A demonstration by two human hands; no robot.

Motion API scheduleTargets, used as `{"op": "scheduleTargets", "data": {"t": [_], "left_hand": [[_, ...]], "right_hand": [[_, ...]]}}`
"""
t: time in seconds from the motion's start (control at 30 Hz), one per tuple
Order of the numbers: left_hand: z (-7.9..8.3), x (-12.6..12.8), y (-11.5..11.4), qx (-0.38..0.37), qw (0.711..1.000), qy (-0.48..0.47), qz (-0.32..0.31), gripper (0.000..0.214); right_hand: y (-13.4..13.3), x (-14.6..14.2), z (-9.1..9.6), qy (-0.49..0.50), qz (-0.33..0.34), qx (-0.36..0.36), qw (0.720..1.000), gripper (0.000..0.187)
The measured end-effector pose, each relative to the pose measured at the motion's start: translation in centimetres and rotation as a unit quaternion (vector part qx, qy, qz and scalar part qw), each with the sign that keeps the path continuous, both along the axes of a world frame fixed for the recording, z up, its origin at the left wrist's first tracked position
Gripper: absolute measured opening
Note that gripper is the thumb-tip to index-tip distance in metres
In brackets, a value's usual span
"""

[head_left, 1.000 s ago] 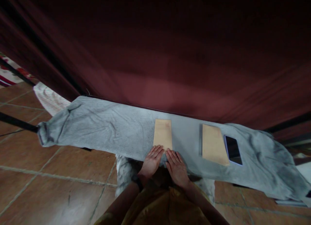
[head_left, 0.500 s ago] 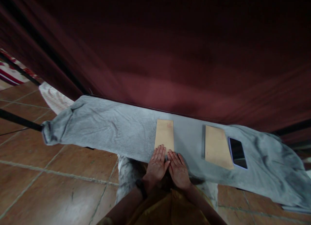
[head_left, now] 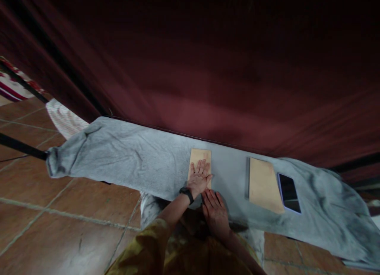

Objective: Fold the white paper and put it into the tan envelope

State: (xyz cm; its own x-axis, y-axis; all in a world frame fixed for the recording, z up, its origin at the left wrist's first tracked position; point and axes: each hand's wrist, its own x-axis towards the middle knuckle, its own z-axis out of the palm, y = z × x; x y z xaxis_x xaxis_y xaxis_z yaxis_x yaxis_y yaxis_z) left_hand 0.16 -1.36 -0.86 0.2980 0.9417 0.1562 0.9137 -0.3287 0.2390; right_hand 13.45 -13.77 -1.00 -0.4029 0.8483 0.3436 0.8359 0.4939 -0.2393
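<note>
A tan paper envelope [head_left: 200, 153] lies flat on a grey cloth in front of me, its lower part covered by my hands. My left hand [head_left: 199, 179], with a dark band on the wrist, rests palm down on the envelope with the fingers spread. Just below and to the right, my right hand [head_left: 216, 211] lies flat at the envelope's lower edge, its fingers stretched out. To the right sits a stack of similar tan envelopes [head_left: 263, 184]. Beside that stack lies a phone [head_left: 289, 192] with a dark screen and a pale purple edge.
The grey cloth [head_left: 142, 160] covers a long, narrow surface and is wrinkled at both ends. A dark red curtain [head_left: 190, 108] hangs along its far side. A black bar [head_left: 23, 145] meets the left end. Brown floor tiles [head_left: 74, 227] lie below.
My left hand has slid forward and up the envelope, its fingers spreading wider. My right hand has stayed near the lower edge. The view has shifted slightly.
</note>
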Motion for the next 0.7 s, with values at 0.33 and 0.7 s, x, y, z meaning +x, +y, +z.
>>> {"op": "scheduleTargets", "data": {"t": [0.33,0.7], "left_hand": [[0.4,0.9,5.0,-0.048,0.998,0.013,0.03,0.068],[-0.1,0.2,5.2,-0.035,0.995,0.034,0.081,0.067]], "right_hand": [[-0.1,0.0,0.5,-0.015,0.006,0.003,1.0,0.052],[0.0,-0.3,0.9,-0.011,-0.002,0.035,0.999,0.047]]}}
